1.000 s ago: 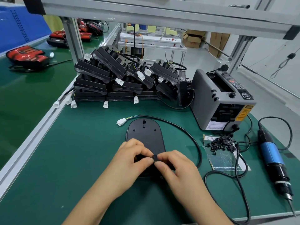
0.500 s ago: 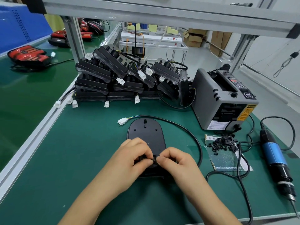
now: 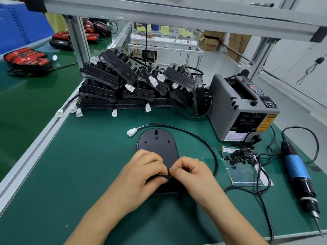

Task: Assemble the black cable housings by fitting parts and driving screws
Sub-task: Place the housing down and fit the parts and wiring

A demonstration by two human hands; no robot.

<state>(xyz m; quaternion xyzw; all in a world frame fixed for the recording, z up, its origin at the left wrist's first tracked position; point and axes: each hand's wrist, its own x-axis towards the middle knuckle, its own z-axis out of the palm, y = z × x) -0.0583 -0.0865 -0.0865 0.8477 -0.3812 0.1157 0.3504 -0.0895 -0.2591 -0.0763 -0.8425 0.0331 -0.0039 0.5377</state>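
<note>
Over the housing (image 3: 157,147), my left hand (image 3: 141,174) and right hand (image 3: 192,174) pinch a small clip (image 3: 169,175) at its near edge to seat it

Flat black oval plastic housing (image 3: 157,147) sitting on the green desk (image 3: 79,165), black cable (image 3: 203,140) looping round its right, white plug (image 3: 131,132) by the far end, small black part (image 3: 169,174) at the near end.

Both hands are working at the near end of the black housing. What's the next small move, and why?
Probably press the small black part down into the near end of the flat black oval housing. The left hand and right hand both pinch it there, so it seems not yet seated, and the blue electric screwdriver lies untouched at the right.
</note>
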